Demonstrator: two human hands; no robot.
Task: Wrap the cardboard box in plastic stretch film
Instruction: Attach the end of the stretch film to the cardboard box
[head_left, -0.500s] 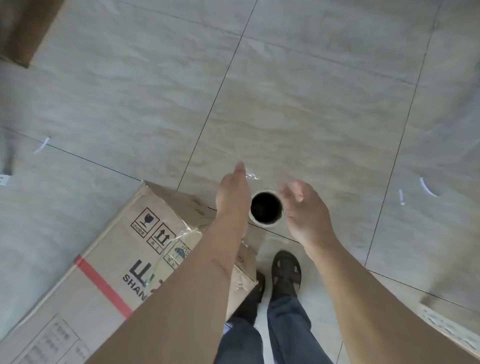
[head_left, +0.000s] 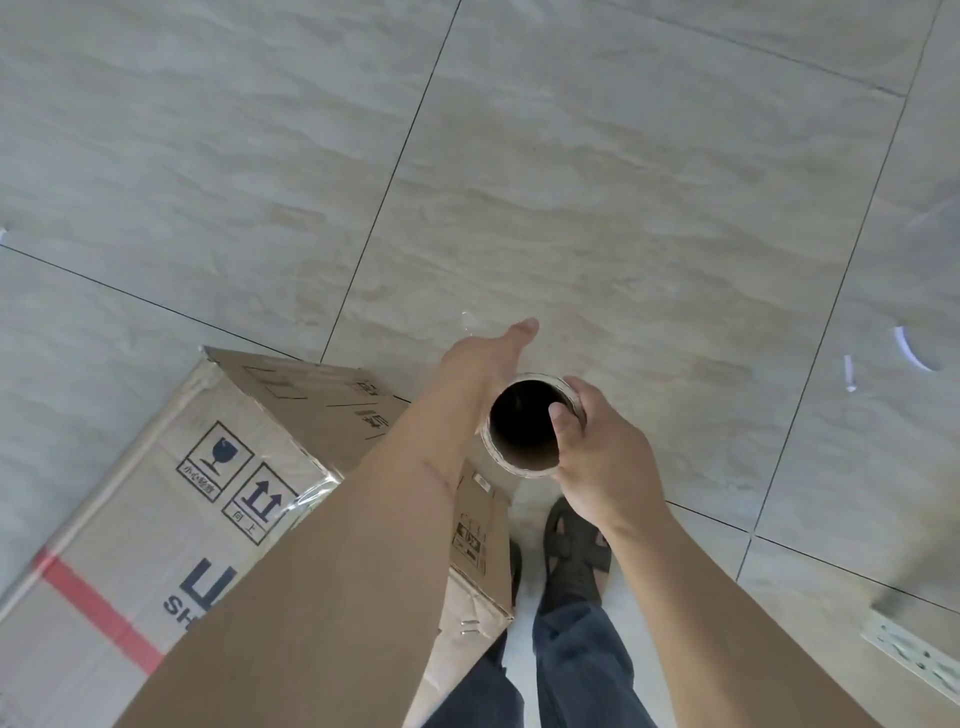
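A brown cardboard box (head_left: 244, 499) with a red stripe and printed handling symbols stands on the floor at the lower left, a strand of clear film across its near corner. The stretch film roll (head_left: 524, 423) is seen end-on, its dark hollow core facing up. My right hand (head_left: 597, 457) grips the roll's rim, thumb hooked inside the core. My left hand (head_left: 485, 364) reaches past the roll's left side, fingers straight and touching its wall. My left forearm hides part of the box top.
Grey tiled floor (head_left: 571, 182) stretches ahead and to the right. My feet in dark sandals (head_left: 574, 556) stand right of the box. Small white scraps (head_left: 909, 348) lie at the right; a pale perforated strip (head_left: 914, 654) sits at the lower right edge.
The roll has come up closer to the camera. My right hand now grips its rim with the thumb inside. My left hand has stretched further forward beside it.
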